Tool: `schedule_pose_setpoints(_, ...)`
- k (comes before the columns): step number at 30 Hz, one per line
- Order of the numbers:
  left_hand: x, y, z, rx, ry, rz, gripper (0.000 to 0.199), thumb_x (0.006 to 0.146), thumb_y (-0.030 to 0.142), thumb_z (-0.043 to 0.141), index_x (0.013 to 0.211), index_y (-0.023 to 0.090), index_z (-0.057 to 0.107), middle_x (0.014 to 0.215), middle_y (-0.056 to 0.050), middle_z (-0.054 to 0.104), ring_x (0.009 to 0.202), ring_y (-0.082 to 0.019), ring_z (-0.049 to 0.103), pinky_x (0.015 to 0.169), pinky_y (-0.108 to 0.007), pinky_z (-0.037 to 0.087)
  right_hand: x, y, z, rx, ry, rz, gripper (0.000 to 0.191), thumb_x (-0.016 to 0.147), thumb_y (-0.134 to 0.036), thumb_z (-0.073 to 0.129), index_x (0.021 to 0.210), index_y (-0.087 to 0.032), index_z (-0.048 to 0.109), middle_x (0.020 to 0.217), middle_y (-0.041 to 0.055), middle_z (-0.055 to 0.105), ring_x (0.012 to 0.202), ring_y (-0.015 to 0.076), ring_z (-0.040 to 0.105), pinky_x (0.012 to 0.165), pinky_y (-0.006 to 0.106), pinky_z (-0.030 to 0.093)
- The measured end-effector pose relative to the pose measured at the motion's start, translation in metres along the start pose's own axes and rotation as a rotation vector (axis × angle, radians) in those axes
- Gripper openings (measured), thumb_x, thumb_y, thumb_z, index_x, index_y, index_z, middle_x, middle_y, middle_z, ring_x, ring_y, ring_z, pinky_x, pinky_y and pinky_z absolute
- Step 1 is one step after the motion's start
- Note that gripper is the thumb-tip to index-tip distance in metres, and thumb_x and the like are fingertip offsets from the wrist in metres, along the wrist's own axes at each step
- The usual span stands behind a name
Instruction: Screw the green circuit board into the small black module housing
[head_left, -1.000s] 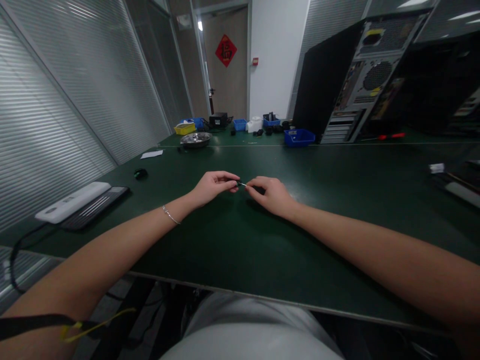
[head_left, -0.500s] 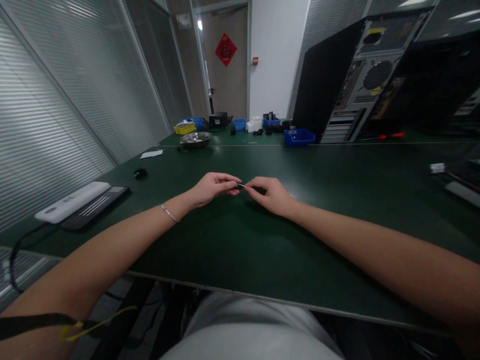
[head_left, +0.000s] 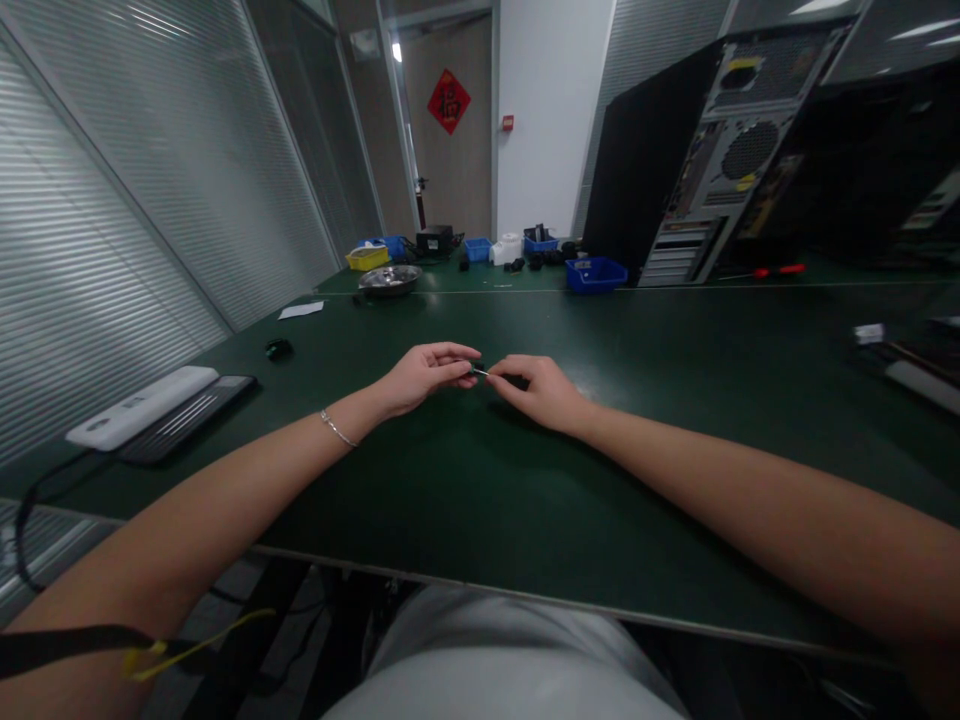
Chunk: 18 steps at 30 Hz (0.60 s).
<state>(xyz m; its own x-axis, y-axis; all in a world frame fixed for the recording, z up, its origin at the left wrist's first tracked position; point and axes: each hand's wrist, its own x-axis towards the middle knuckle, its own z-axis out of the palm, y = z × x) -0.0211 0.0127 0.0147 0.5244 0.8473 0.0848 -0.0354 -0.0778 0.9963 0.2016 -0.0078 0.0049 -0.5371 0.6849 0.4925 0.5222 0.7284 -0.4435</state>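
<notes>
My left hand (head_left: 424,377) is above the middle of the table, thumb and fingers closed on a small dark part (head_left: 478,369). Most of that part is hidden by the fingertips, and its kind does not show. Opposite it, my right hand (head_left: 546,393) pinches a thin pale metal piece (head_left: 484,373) between thumb and index finger. The metal piece reaches from the right fingertips to the dark part. It is too small to tell whether the two are joined.
On the left lie a white case (head_left: 142,405), a black tray with silvery bars (head_left: 191,418) and a small dark object (head_left: 278,349). Farther back stand a metal bowl (head_left: 390,281), a blue bin (head_left: 596,274) and a tall computer case (head_left: 652,160). The table's near edge (head_left: 465,585) runs before my lap.
Both hands stay nearly in place, with the same grips. The whole view has shifted very slightly, and a bit more of the dark part shows between the fingertips.
</notes>
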Motion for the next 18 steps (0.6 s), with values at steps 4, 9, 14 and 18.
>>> schedule_pose_setpoints(4, 0.0019, -0.0015, -0.0003, -0.128, 0.042, 0.0, 0.027, 0.08, 0.012, 0.067, 0.105, 0.012, 0.056, 0.091, -0.005, 0.066, 0.084, -0.015, 0.067, 0.086, -0.033, 0.052, 0.0004, 0.002, 0.0021, -0.004, 0.009, 0.012, 0.021, 0.091, -0.028, 0.051, 0.094, -0.019, 0.071, 0.087, 0.0047, 0.069, 0.079, 0.0166, 0.061, 0.07, 0.027, 0.043)
schedule_pose_setpoints(9, 0.0032, 0.0004, -0.0018, -0.222, 0.086, 0.049, 0.019, 0.081, 0.005, 0.062, 0.095, 0.014, 0.053, 0.092, -0.004, 0.064, 0.097, -0.018, 0.066, 0.097, -0.037, 0.047, 0.0003, 0.001, 0.0012, -0.006, 0.013, 0.02, 0.022, 0.09, -0.029, 0.052, 0.095, -0.02, 0.071, 0.087, 0.0053, 0.069, 0.079, 0.0175, 0.061, 0.07, 0.028, 0.043)
schedule_pose_setpoints(14, 0.0041, -0.0005, -0.0031, -0.083, 0.154, 0.044, 0.021, 0.076, 0.008, 0.068, 0.094, 0.012, 0.058, 0.093, -0.003, 0.063, 0.087, -0.013, 0.064, 0.085, -0.028, 0.048, 0.0003, -0.0003, 0.0003, -0.012, 0.004, 0.02, 0.022, 0.091, -0.029, 0.051, 0.096, -0.02, 0.07, 0.089, 0.0053, 0.069, 0.08, 0.0178, 0.061, 0.071, 0.028, 0.044)
schedule_pose_setpoints(18, 0.0045, -0.0022, -0.003, 0.073, 0.12, 0.089, 0.027, 0.078, 0.019, 0.07, 0.102, 0.013, 0.062, 0.103, -0.006, 0.063, 0.081, -0.01, 0.057, 0.074, -0.025, 0.045, 0.0006, 0.0017, 0.0021, -0.017, 0.025, 0.025, 0.022, 0.091, -0.029, 0.051, 0.096, -0.02, 0.07, 0.088, 0.0051, 0.069, 0.079, 0.0177, 0.061, 0.07, 0.028, 0.044)
